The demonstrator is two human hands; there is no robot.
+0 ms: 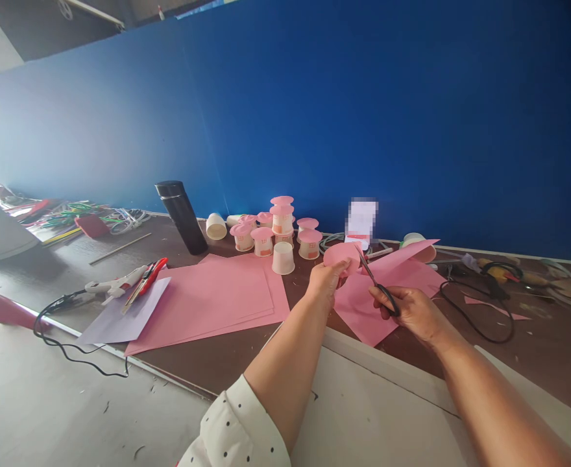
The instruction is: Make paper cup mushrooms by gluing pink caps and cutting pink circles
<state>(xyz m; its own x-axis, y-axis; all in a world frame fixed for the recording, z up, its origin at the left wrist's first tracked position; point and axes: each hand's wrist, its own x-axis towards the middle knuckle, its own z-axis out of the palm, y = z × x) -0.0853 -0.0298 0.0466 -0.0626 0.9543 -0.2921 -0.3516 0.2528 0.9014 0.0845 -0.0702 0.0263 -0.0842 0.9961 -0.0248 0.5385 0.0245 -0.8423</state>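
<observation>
My left hand [328, 277] pinches a roundish piece of pink paper [340, 255] above the table. My right hand [414, 311] grips black-handled scissors [380, 290], whose blades reach the right edge of that piece. Below both hands lies a larger pink sheet [370, 311], partly curled up on its right side. Just left of my left hand a plain white paper cup [283, 258] stands upside down. Behind it are several cups with pink paper tops and drawn windows, some stacked into a tower [282, 220].
Pink sheets [212, 298] lie on the left, with a lilac sheet [120, 318], a glue gun [117, 284] and a red cutter knife [145, 283]. A black flask [182, 217] stands behind. A black cable [490, 338] loops on the right. A blue partition [344, 110] closes the back.
</observation>
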